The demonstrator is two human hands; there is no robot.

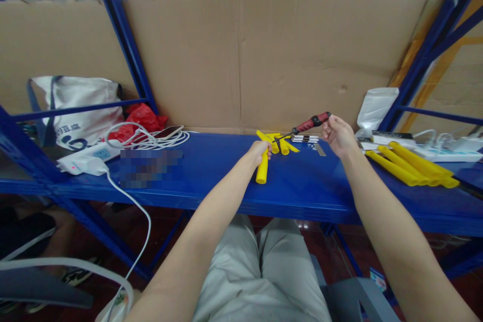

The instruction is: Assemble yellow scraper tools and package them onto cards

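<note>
My left hand (259, 152) is closed around a yellow tube (261, 174), whose lower end sticks out below the fingers. A screwdriver (308, 125) with a red and black handle slants down to the left, its thin shaft reaching the left hand. Whether the tip touches the tube is hidden by the fingers. At the handle's end, my right hand (338, 136) pinches it with the fingertips. Just behind the left hand lie several more yellow pieces (285, 147). Small white and dark packs (305, 139) and a flat metal strip (320, 150) rest between the hands.
Several yellow tubes (411, 166) lie at right beside a power strip (449, 152). At left are a white power strip (90, 156), coiled cables (166, 141), a red plastic bag (145, 118) and a cloth bag (81, 105). Cardboard (241, 60) backs the blue shelf (211, 171).
</note>
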